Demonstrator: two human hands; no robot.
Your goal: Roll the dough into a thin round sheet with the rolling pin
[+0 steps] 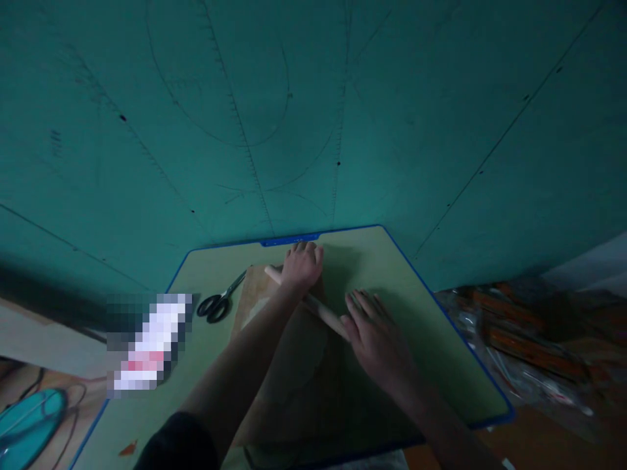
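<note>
A pale wooden rolling pin (327,316) lies slantwise over a thin sheet of dough (294,359), which is spread on a wooden board (259,423). My left hand (302,266) is closed over the pin near its far left end, fingers curled forward. At the pin's near right end is my right hand (376,336), its fingers stretched out and slightly apart. Its thumb side meets the pin's tip; whether the palm presses on it is hidden. My left forearm covers part of the dough.
Black-handled scissors (215,307) lie left of the board on the blue-edged table (392,274). A blurred-out white and pink item (151,343) is at the table's left edge. Behind stands a green wall (313,117). Plastic-wrapped things (519,346) lie on the right; a turquoise round object (32,427) sits lower left.
</note>
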